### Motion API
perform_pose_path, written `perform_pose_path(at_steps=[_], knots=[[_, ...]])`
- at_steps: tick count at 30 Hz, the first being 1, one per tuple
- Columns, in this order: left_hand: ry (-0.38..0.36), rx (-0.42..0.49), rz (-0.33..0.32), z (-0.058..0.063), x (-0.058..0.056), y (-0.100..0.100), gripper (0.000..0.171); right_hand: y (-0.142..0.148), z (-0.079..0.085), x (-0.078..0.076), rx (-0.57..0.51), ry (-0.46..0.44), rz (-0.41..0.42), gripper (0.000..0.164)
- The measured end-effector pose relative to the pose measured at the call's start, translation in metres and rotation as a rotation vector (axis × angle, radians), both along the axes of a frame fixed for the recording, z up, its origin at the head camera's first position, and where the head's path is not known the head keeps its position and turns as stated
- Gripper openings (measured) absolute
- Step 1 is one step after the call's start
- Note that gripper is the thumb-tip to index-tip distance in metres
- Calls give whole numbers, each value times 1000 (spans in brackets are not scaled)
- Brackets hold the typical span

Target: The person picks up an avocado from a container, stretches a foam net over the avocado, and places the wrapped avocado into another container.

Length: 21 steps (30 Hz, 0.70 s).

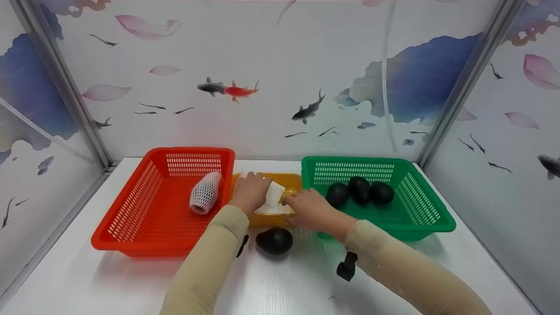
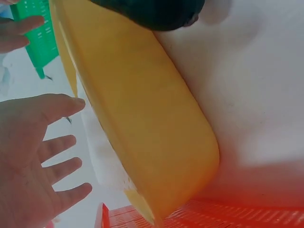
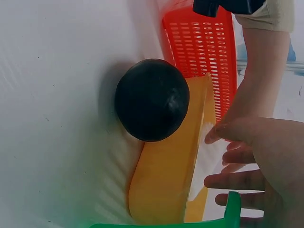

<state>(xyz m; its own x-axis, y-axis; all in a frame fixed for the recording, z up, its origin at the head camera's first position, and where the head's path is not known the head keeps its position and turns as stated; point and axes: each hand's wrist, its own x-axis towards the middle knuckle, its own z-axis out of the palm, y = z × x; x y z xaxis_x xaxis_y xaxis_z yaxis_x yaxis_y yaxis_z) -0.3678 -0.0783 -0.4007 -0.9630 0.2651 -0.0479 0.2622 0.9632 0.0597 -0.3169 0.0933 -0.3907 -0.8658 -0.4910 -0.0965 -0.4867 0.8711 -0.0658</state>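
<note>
My left hand [image 1: 252, 192] is over the left side of a yellow bin [image 1: 294, 179], beside white netting [image 1: 274, 197] that lies in it. In the left wrist view, its fingers are spread and hold nothing. Over the bin's right side hangs my right hand [image 1: 316, 211], fingers apart near the netting and nothing between them, as the right wrist view shows. A dark avocado [image 1: 274, 241] lies on the white table just in front of the bin. To the left, a white foam net sleeve [image 1: 204, 192] lies in a red basket [image 1: 144, 245]; its contents are hard to make out.
On the right stands a green basket [image 1: 420, 234] with several dark avocados [image 1: 359, 190] inside. Both baskets flank the yellow bin closely. Printed panels [image 1: 271, 52] with metal corner posts [image 1: 470, 83] enclose the table [image 1: 280, 288] at the back and sides.
</note>
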Motion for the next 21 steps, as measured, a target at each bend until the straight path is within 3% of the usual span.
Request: perform_pose_path(at_steps=[4, 11, 17, 21], knots=[[-13, -50, -11, -2, -8, 0, 58, -1, 1, -1, 12, -10, -5, 41], [2, -99, -29, -10, -13, -3, 57, -1, 0, 1, 26, -1, 42, 42], [92, -151, -42, -17, -19, -2, 42, -1, 3, -1, 28, 16, 76, 42], [110, -165, -17, -18, -21, -1, 34, 0, 6, -3, 35, 33, 93, 42]])
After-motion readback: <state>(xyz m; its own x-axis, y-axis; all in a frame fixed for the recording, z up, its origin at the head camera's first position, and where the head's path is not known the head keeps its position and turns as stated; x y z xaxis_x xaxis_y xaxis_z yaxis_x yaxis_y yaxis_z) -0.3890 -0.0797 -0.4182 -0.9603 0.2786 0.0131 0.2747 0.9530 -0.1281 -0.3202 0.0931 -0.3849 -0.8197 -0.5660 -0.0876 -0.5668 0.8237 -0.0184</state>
